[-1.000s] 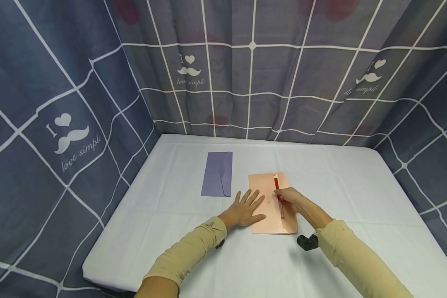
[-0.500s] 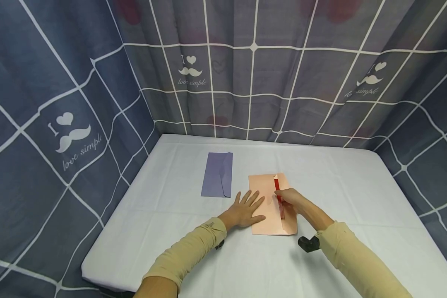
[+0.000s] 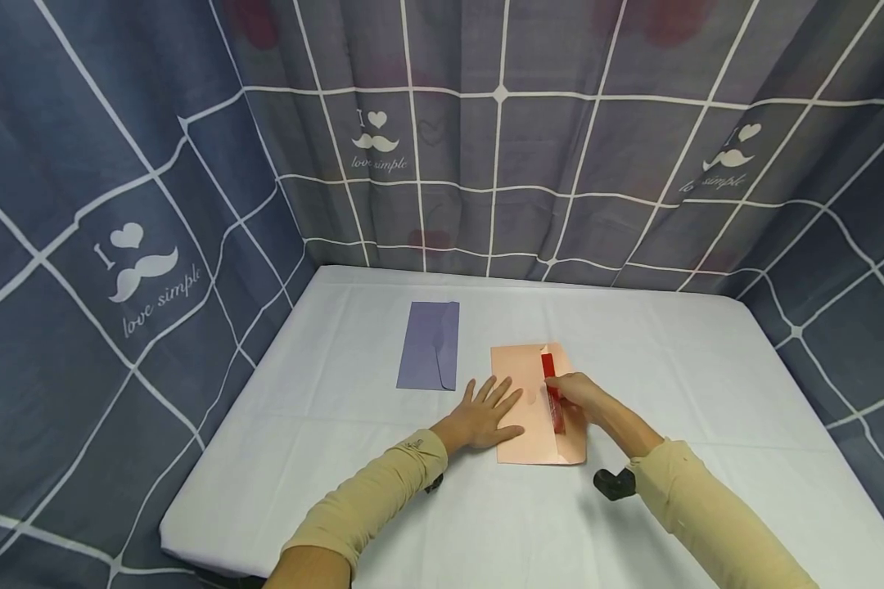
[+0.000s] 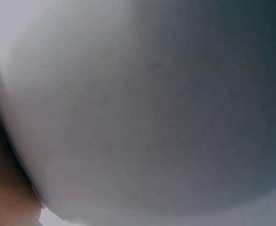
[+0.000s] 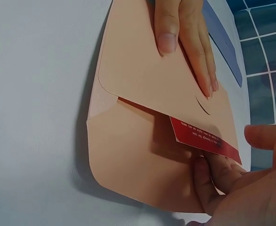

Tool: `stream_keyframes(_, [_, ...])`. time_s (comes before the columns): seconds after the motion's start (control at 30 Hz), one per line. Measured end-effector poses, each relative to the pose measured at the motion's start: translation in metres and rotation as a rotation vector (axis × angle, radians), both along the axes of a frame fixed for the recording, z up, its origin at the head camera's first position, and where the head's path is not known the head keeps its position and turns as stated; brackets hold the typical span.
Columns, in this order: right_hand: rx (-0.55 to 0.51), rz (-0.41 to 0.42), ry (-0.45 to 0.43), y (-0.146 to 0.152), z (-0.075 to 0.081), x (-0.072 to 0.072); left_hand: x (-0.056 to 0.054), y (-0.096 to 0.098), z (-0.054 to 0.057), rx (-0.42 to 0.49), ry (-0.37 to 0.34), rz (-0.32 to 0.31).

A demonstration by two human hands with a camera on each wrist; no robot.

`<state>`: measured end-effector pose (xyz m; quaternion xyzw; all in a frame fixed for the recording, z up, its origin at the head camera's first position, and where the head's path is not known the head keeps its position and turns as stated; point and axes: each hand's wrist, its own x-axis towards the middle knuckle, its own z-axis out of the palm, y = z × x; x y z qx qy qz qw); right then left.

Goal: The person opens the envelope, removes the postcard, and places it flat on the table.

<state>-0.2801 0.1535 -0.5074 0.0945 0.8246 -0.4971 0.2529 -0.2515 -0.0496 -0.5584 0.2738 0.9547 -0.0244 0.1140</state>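
Note:
A peach envelope (image 3: 517,360) lies on the white table, with its flap side to the right. My left hand (image 3: 482,419) rests flat on it, fingers spread; in the right wrist view its thumb and fingers (image 5: 167,43) press the paper down. Out of the envelope's long opening sticks a red card (image 5: 201,139) with small white print, its other edge hidden inside. My right hand (image 3: 578,390) holds this card, thumb on the upper side and curled fingers beneath it, by the flap. The left wrist view shows mostly blurred white surface and a bit of skin.
A purple envelope (image 3: 423,348) lies farther back on the table (image 3: 633,343), left of the peach one. Grey gridded curtains (image 3: 457,147) hang behind the table and on both sides. A black wrist device (image 3: 614,484) sits below the right sleeve.
The red card has slid to the right, so a wider strip of it shows outside the envelope. My right hand has shifted slightly right with it; the left hand stays in place.

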Motion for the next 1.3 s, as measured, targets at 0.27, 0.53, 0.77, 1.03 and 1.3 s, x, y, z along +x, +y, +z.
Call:
stream_keyframes(0.27, [-0.003, 0.002, 0.003, 0.001, -0.001, 0.000, 0.000, 0.000, 0.002, 0.011, -0.002, -0.003])
stream_keyframes(0.53, [-0.025, 0.006, 0.005, 0.003, -0.001, 0.002, -0.001, 0.000, 0.000, 0.011, -0.008, -0.004])
stream_keyframes(0.77, [-0.041, -0.011, 0.031, 0.006, 0.001, 0.002, 0.000, 0.000, 0.001, 0.006, -0.011, 0.000])
stream_keyframes(1.03, [-0.016, -0.023, 0.041, 0.012, 0.002, 0.000, 0.000, 0.002, 0.004, -0.008, -0.012, -0.001])
stream_keyframes(1.3, [-0.006, -0.021, 0.013, 0.020, 0.008, -0.001, -0.001, 0.001, 0.000, 0.006, -0.014, 0.002])
